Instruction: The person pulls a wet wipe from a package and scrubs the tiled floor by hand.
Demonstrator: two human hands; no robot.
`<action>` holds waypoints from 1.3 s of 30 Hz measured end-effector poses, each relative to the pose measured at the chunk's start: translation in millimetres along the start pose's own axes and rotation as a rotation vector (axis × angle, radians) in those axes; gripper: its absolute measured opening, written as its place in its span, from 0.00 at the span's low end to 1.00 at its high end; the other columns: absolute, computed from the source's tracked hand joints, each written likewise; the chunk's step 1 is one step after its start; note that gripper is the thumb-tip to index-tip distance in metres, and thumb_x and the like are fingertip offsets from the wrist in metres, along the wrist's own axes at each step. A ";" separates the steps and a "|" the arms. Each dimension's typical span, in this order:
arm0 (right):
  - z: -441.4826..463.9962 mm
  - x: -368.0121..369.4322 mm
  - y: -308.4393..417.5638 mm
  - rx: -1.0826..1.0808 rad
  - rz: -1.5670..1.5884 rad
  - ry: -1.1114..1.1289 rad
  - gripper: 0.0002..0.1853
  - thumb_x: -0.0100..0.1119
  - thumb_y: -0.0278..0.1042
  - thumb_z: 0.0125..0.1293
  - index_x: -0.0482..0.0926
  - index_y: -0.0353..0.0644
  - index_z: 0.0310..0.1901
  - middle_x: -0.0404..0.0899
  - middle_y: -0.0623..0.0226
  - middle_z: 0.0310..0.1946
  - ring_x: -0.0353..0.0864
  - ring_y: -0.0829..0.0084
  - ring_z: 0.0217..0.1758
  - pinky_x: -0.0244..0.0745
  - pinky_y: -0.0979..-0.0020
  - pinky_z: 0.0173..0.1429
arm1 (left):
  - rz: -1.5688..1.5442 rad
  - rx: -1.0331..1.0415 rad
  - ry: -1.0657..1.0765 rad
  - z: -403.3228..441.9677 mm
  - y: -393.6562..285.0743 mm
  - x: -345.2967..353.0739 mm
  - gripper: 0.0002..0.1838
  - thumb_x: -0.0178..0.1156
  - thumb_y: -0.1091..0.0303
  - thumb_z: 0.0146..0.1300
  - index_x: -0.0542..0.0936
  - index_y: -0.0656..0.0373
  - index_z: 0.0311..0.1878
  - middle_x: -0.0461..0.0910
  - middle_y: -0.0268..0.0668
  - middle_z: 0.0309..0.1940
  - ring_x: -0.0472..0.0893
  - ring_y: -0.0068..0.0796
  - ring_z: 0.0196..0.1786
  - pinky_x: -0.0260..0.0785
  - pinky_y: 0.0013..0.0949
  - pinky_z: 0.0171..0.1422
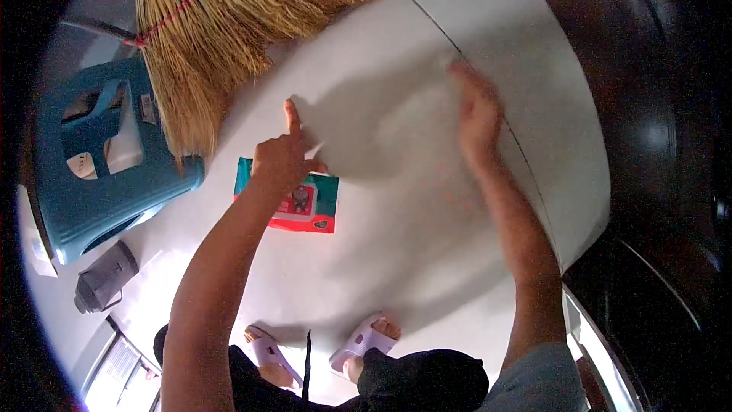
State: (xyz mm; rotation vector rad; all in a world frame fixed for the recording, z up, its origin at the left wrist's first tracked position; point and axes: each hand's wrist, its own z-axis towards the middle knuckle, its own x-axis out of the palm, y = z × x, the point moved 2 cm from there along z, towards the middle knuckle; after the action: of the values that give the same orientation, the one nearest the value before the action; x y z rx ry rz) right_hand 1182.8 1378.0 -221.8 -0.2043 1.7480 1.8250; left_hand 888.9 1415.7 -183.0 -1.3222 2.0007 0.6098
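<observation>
A red and teal packet (325, 202), which looks like a pack of wipes, lies flat on the pale floor. My left hand (278, 156) is over its upper part and covers some of it. The index finger stretches forward and the thumb sticks out to the right; the other fingers look curled, with nothing visible in them. Whether this hand touches the packet I cannot tell. Off to the right, my right hand (479, 118) hovers over the floor near a dark seam. Motion blurs its fingers, and no object shows in it.
A straw broom (252, 23) tied with red cord spreads across the top left. Below it stands a blue plastic stool (114, 194), with a grey cylindrical object (107, 276) nearby. Dark glossy furniture (648, 145) borders the right. My feet in lilac slippers (366, 343) are at the bottom.
</observation>
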 end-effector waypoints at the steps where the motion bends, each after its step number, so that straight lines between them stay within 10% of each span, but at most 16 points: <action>1: 37.8 -5.4 -1.1 -0.136 -0.260 -0.107 0.15 0.47 0.23 0.57 0.76 0.41 0.46 0.76 0.63 0.45 0.73 0.68 0.50 0.66 0.69 0.55 | -0.003 -0.016 0.023 0.6 -0.6 -1.3 0.64 0.62 0.41 0.44 0.29 0.71 0.64 0.80 0.45 0.31 0.81 0.40 0.35 0.73 0.35 0.37; 5: 80.1 37.6 -40.6 -0.313 -0.271 -0.227 0.14 0.46 0.25 0.58 0.76 0.39 0.45 0.77 0.61 0.42 0.74 0.66 0.48 0.66 0.68 0.55 | 0.046 0.061 -0.040 4.1 8.3 14.6 0.63 0.63 0.41 0.44 0.30 0.71 0.64 0.80 0.45 0.32 0.81 0.40 0.35 0.73 0.35 0.37; 8: 16.8 87.8 23.5 0.301 0.586 0.121 0.13 0.46 0.29 0.59 0.77 0.37 0.43 0.77 0.59 0.43 0.73 0.64 0.51 0.65 0.68 0.58 | 0.026 0.074 -0.063 3.6 4.8 9.2 0.63 0.63 0.41 0.44 0.31 0.71 0.64 0.80 0.45 0.33 0.81 0.39 0.36 0.73 0.35 0.38; 12: -75.9 107.5 75.4 -0.611 -0.111 0.473 0.12 0.50 0.33 0.58 0.77 0.39 0.40 0.76 0.60 0.45 0.73 0.65 0.51 0.64 0.68 0.59 | 0.030 0.036 -0.037 4.7 3.9 8.3 0.63 0.63 0.41 0.43 0.32 0.71 0.64 0.80 0.44 0.34 0.80 0.39 0.37 0.72 0.35 0.40; 15: -6.8 101.6 56.5 -0.095 0.075 0.059 0.12 0.53 0.29 0.54 0.77 0.40 0.41 0.77 0.58 0.42 0.74 0.60 0.46 0.67 0.66 0.53 | 0.050 0.024 -0.024 -1.0 -3.3 1.7 0.63 0.63 0.41 0.42 0.33 0.72 0.64 0.80 0.44 0.34 0.80 0.39 0.37 0.72 0.35 0.40; 18: 57.2 99.5 48.1 -0.421 -0.250 -0.109 0.16 0.52 0.28 0.52 0.75 0.37 0.45 0.75 0.56 0.46 0.73 0.59 0.48 0.67 0.64 0.53 | 0.030 0.013 -0.048 3.4 0.4 3.2 0.64 0.64 0.40 0.41 0.34 0.72 0.64 0.80 0.44 0.34 0.81 0.39 0.37 0.72 0.35 0.40; 22: 20.6 173.9 55.7 -0.217 0.142 0.226 0.21 0.47 0.18 0.47 0.74 0.37 0.46 0.74 0.57 0.47 0.71 0.60 0.52 0.66 0.64 0.56 | 0.041 -0.047 -0.016 -1.6 -3.8 -4.8 0.64 0.63 0.39 0.41 0.34 0.72 0.64 0.80 0.43 0.32 0.81 0.38 0.35 0.72 0.35 0.39; 25: -27.9 180.3 69.0 -0.620 -0.038 0.255 0.21 0.44 0.17 0.47 0.75 0.40 0.45 0.73 0.61 0.49 0.69 0.62 0.54 0.65 0.65 0.58 | 0.025 -0.035 -0.036 -4.4 -1.2 -1.7 0.63 0.62 0.39 0.42 0.35 0.71 0.65 0.80 0.43 0.31 0.81 0.38 0.35 0.72 0.35 0.38; 28: -27.1 117.1 60.1 -0.346 -0.282 0.531 0.15 0.43 0.25 0.56 0.77 0.42 0.44 0.75 0.63 0.47 0.69 0.64 0.54 0.64 0.66 0.57 | 0.008 -0.007 -0.074 -5.8 1.8 6.3 0.61 0.60 0.38 0.44 0.35 0.69 0.65 0.80 0.43 0.32 0.81 0.38 0.35 0.72 0.35 0.38; 32: 26.2 16.7 24.5 0.158 0.122 -0.155 0.14 0.46 0.37 0.62 0.78 0.37 0.41 0.78 0.65 0.41 0.75 0.72 0.44 0.67 0.69 0.52 | -0.074 -0.133 -0.043 -20.5 -0.1 13.7 0.56 0.56 0.38 0.49 0.38 0.67 0.66 0.80 0.43 0.33 0.80 0.37 0.36 0.72 0.35 0.39; 36: -1.8 31.0 -25.6 0.154 0.082 -0.039 0.15 0.49 0.38 0.61 0.77 0.37 0.43 0.76 0.65 0.44 0.74 0.71 0.47 0.68 0.70 0.53 | -0.172 -0.035 -0.098 -74.9 -1.5 27.2 0.48 0.53 0.36 0.51 0.49 0.58 0.67 0.78 0.48 0.31 0.78 0.45 0.37 0.70 0.44 0.42; 39: -73.0 63.8 -5.7 0.317 0.695 -0.220 0.16 0.47 0.38 0.63 0.75 0.37 0.45 0.75 0.63 0.45 0.73 0.66 0.49 0.66 0.68 0.55 | -0.194 0.045 -0.102 -143.0 26.5 32.5 0.44 0.56 0.38 0.50 0.54 0.51 0.66 0.77 0.46 0.26 0.77 0.46 0.32 0.69 0.46 0.38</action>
State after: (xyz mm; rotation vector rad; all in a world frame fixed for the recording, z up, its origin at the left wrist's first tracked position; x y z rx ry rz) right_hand 1113.1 1328.1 -267.4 0.7915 2.0595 1.8680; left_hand 817.6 1307.6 -109.4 -1.4098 1.7696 0.5272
